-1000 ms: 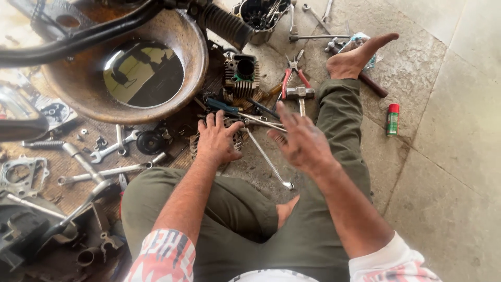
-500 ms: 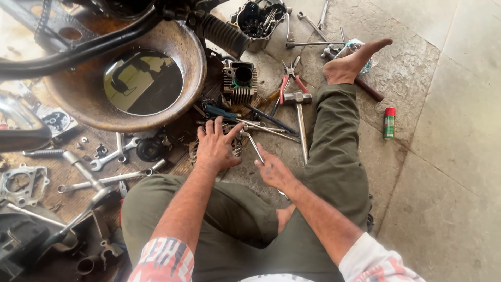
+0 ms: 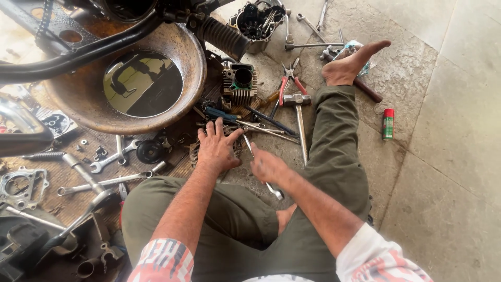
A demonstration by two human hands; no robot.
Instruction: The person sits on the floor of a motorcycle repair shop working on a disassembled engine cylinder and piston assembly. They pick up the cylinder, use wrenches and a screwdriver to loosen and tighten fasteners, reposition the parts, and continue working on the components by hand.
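While left hand point(image 3: 218, 149) lies spread flat on a finned metal part point(image 3: 194, 152) at frame centre, right hand point(image 3: 267, 166) blurs over a spanner point(image 3: 262, 172), grip unclear; cylinder block point(image 3: 239, 83) sits loose, reassembly unstarted.

Ahead of your left hand point(image 3: 216, 149), screwdrivers point(image 3: 261, 125), a finned cylinder point(image 3: 240, 83) and a rusty pan point(image 3: 130, 78) crowd you; bare stone floor point(image 3: 443, 156) opens beyond your right leg point(image 3: 334, 146).
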